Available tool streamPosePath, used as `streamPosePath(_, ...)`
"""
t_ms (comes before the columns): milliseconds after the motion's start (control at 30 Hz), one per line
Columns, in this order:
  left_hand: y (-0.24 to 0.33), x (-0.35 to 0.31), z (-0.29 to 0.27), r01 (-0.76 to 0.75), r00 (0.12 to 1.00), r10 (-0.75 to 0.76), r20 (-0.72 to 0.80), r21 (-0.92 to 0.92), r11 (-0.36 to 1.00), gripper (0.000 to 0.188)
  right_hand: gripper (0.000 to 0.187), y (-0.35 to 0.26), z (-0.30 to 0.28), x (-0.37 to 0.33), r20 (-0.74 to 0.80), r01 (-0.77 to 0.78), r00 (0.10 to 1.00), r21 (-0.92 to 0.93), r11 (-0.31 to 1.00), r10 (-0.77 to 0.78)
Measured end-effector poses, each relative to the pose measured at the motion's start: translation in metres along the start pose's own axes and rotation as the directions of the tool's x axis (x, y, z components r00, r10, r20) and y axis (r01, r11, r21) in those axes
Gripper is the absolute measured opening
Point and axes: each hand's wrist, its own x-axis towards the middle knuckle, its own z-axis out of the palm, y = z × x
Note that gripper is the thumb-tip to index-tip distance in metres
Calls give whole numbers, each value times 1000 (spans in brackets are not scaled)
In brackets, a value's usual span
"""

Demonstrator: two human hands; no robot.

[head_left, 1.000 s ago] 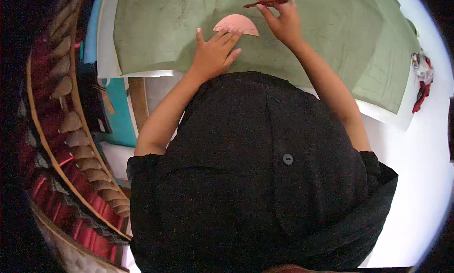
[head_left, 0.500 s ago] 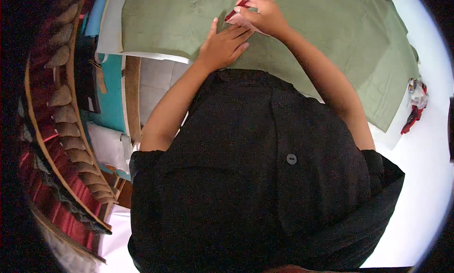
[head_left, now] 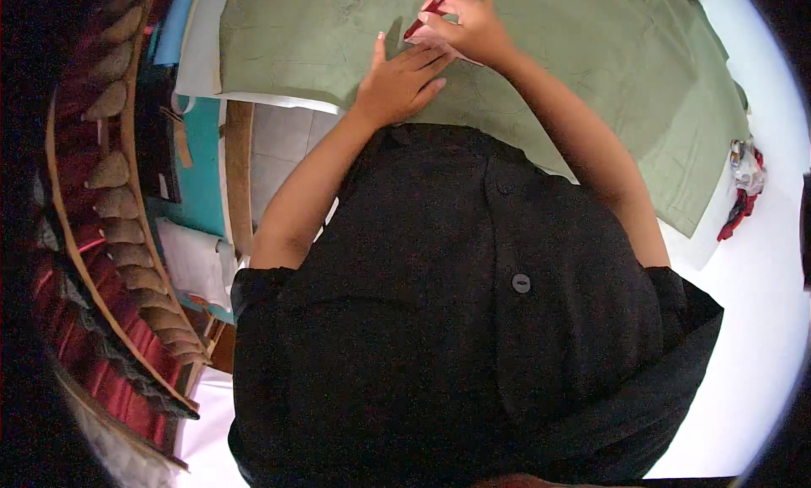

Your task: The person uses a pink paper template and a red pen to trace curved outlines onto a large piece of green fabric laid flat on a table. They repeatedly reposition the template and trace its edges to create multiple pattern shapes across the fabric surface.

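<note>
A wide sheet of green fabric lies spread in front of me, with thin drawn lines on it. My left hand rests flat on a small pale pink piece, fingers stretched out and thumb apart, pressing it against the fabric. Whether the pink piece is paper or cloth I cannot tell. My right hand pinches a red pen, held tilted, its tip down at the far left edge of the pink piece. Fingers of the right hand partly cover the pen's barrel.
White sheeting shows under the fabric's left edge. A small bundle of red and clear plastic lies at the right on a white surface. To the left are a teal surface, a folded white cloth and red drapery with a scalloped brown trim.
Almost nothing differs. The pen and right hand have shifted very slightly, with the pen's tip a little lower; my left hand stays on the pink piece.
</note>
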Motion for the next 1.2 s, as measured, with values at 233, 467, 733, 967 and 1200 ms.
streamPosePath(233,2,0,-3,18,1000,-18,-1,23,1000,43,26,1,3,-1,-26,-5,1000,-24,1000,4)
streamPosePath(467,3,0,-3,6,1000,-5,-20,35,999,42,25,8,-1,-5,-77,-15,997,-38,999,12)
streamPosePath(733,4,2,-6,20,999,-18,-47,25,999,41,19,10,-5,-3,-154,-65,984,155,986,89)
streamPosePath(967,5,4,-8,44,998,-43,-43,15,999,39,20,25,-21,-7,-181,-44,983,-109,993,23)
streamPosePath(1200,7,15,-12,14,997,-12,-71,25,1000,34,22,44,-29,-33,-185,-194,969,-162,968,163)
